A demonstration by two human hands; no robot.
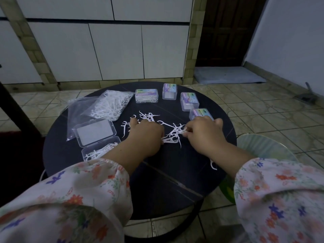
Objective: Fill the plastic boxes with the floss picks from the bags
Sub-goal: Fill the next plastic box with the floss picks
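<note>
Round dark table [175, 181], left hand [145, 135] and right hand [203, 133] both curled, pinching thin white floss picks [172, 135] from loose central pile, open clear box [98, 142] near left partly filled, crinkled bag [108, 106] far left, four closed boxes [146, 96] far right.

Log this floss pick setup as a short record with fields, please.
surface: round dark table
left hand: gathering loose floss picks
right hand: pinching the same picks
open box: partly filled, lid flat
closed boxes: four, the left one holds picks
bag of floss picks: far left, still holding many picks
</note>
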